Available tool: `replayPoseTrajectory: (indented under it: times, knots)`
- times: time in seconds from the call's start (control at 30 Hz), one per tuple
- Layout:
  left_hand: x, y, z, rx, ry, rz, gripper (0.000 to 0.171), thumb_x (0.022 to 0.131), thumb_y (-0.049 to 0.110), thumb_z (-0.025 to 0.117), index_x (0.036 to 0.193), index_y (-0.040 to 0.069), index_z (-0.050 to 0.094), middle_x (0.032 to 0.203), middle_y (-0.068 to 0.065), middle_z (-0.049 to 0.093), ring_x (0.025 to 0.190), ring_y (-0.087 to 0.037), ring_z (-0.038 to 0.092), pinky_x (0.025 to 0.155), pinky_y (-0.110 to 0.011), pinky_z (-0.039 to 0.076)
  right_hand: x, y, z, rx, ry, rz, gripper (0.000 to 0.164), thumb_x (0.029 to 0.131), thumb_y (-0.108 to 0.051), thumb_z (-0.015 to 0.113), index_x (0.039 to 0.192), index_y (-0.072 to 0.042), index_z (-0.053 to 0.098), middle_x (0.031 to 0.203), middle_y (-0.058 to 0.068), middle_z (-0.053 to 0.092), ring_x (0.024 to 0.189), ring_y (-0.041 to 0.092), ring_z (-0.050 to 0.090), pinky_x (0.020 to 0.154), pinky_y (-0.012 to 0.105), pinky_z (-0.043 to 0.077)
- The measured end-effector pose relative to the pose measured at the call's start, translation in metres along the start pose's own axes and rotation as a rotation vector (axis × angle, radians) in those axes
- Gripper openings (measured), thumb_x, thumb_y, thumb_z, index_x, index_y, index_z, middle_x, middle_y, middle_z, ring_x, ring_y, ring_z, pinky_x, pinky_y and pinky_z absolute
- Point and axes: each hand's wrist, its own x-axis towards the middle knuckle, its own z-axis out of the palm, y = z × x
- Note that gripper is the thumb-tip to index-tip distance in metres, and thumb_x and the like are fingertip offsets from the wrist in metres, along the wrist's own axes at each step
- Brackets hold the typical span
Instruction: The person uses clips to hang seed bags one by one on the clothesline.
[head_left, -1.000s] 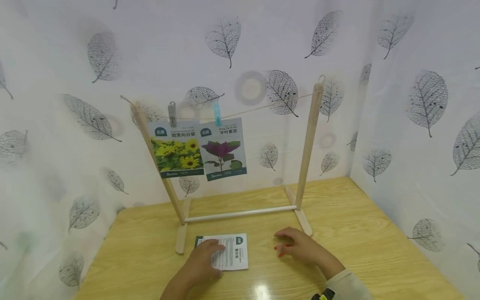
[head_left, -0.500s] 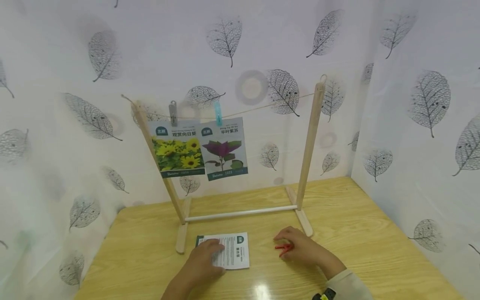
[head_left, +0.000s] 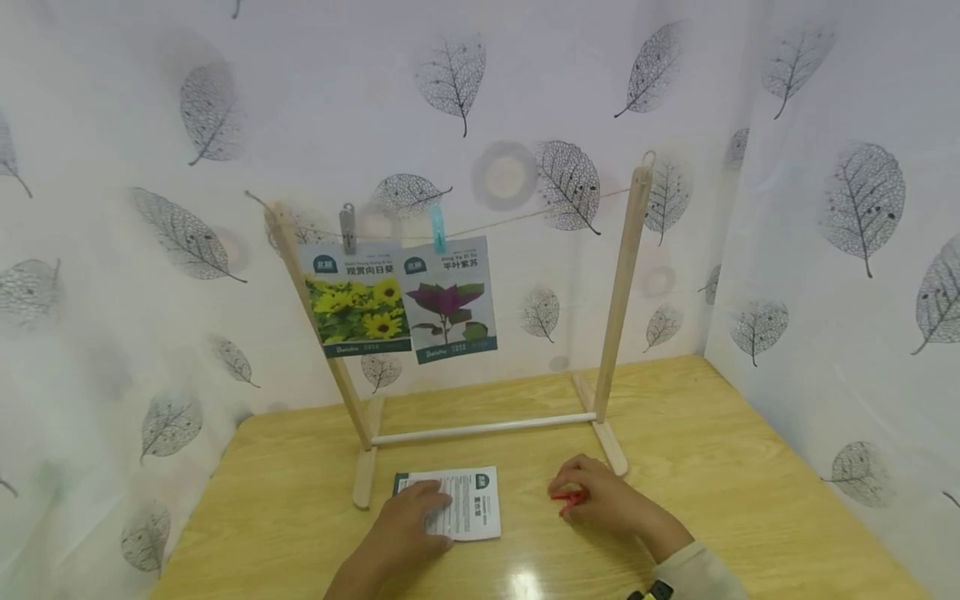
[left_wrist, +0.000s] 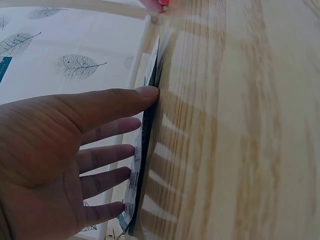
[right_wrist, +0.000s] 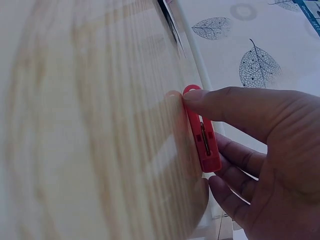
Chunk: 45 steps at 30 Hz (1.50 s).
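In the head view my left hand [head_left: 411, 518] rests on a white seed packet [head_left: 474, 503] lying on the table, printed side up. The left wrist view shows its fingers nearly straight, fingertips on the packet [left_wrist: 136, 167] and thumb at the near edge. To the right, my right hand [head_left: 603, 493] pinches a red clothespin [head_left: 572, 500] low over the table. The right wrist view has the thumb on one end of the clothespin [right_wrist: 202, 131], with fingers behind it. Two more seed packets, one with yellow sunflowers [head_left: 358, 310] and one with purple leaves [head_left: 450, 304], hang from the string.
A wooden frame stands behind the hands, with a right post [head_left: 624, 292], a white crossbar [head_left: 483, 428] and a sagging string [head_left: 517, 218]. A grey clothespin [head_left: 347, 229] and a blue clothespin [head_left: 438, 229] clip the hanging packets. A leaf-patterned curtain encloses the table [head_left: 697, 450].
The right fingers have drawn in around the red clothespin, and more of it shows now than a second ago. My left hand and the packet under it have stayed nearly still.
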Motion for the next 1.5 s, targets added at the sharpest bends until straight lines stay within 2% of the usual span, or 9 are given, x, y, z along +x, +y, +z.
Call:
replayPoseTrajectory:
  times: [0.5, 0.67, 0.87, 1.0, 1.3, 1.4, 1.5]
  knots:
    - [-0.0009, 0.0011, -0.0011, -0.070, -0.059, -0.043, 0.040, 0.085, 0.032, 0.078, 0.120, 0.016, 0.072, 0.150, -0.015, 0.052, 0.142, -0.045, 0.042, 0.115, -0.066, 0.030, -0.0025, -0.0046, -0.0003, -0.001, -0.013, 0.032, 0.025, 0.090, -0.027, 0.076, 0.114, -0.019, 0.071, 0.124, 0.002, 0.054, 0.117, 0.026, 0.047, 0.093, 0.028, 0.050]
    - [-0.0019, -0.0010, -0.0005, -0.085, -0.047, -0.009, 0.026, 0.087, 0.032, 0.074, 0.111, 0.020, 0.075, 0.148, -0.016, 0.054, 0.142, -0.046, 0.043, 0.115, -0.067, 0.031, -0.0025, -0.0037, -0.0002, 0.011, -0.016, 0.035, 0.025, 0.091, -0.028, 0.075, 0.114, -0.019, 0.070, 0.124, 0.002, 0.055, 0.116, 0.026, 0.048, 0.092, 0.027, 0.051]
    - [-0.0024, -0.0003, -0.0008, -0.056, -0.009, 0.051, 0.004, 0.088, 0.028, 0.073, 0.088, 0.024, 0.073, 0.142, -0.018, 0.060, 0.138, -0.047, 0.048, 0.113, -0.066, 0.034, -0.0024, -0.0028, 0.0003, 0.030, -0.017, 0.031, 0.024, 0.092, -0.028, 0.074, 0.114, -0.019, 0.069, 0.122, 0.001, 0.054, 0.112, 0.023, 0.050, 0.091, 0.026, 0.053]
    - [-0.0028, 0.0025, -0.0018, -0.036, -0.003, 0.056, 0.006, 0.088, 0.025, 0.073, 0.082, 0.024, 0.070, 0.140, -0.018, 0.062, 0.137, -0.048, 0.049, 0.112, -0.066, 0.034, -0.0026, -0.0031, -0.0005, 0.047, -0.019, 0.034, 0.025, 0.093, -0.027, 0.073, 0.116, -0.018, 0.069, 0.122, 0.002, 0.055, 0.111, 0.023, 0.050, 0.090, 0.026, 0.053]
    - [-0.0034, 0.0058, -0.0046, -0.040, 0.006, 0.075, 0.007, 0.090, 0.021, 0.071, 0.084, 0.022, 0.068, 0.134, -0.017, 0.066, 0.134, -0.048, 0.052, 0.111, -0.066, 0.036, -0.0035, -0.0032, -0.0016, 0.065, -0.015, 0.049, 0.029, 0.094, -0.029, 0.071, 0.121, -0.016, 0.068, 0.121, 0.000, 0.059, 0.112, 0.019, 0.055, 0.095, 0.027, 0.052]
    - [-0.0031, 0.0064, -0.0052, -0.061, 0.013, 0.087, 0.008, 0.090, 0.019, 0.070, 0.083, 0.022, 0.067, 0.130, -0.016, 0.068, 0.131, -0.045, 0.055, 0.110, -0.064, 0.038, -0.0027, -0.0026, -0.0019, 0.084, -0.015, 0.062, 0.030, 0.094, -0.027, 0.071, 0.121, -0.015, 0.068, 0.120, 0.000, 0.060, 0.112, 0.017, 0.057, 0.096, 0.026, 0.052]
    - [-0.0019, 0.0061, -0.0048, -0.054, 0.032, 0.111, 0.006, 0.091, 0.020, 0.069, 0.085, 0.021, 0.067, 0.122, -0.010, 0.072, 0.124, -0.038, 0.062, 0.107, -0.058, 0.044, -0.0019, -0.0028, -0.0025, 0.113, -0.005, 0.080, 0.029, 0.094, -0.023, 0.071, 0.121, -0.013, 0.067, 0.119, 0.001, 0.062, 0.110, 0.016, 0.060, 0.095, 0.026, 0.053]
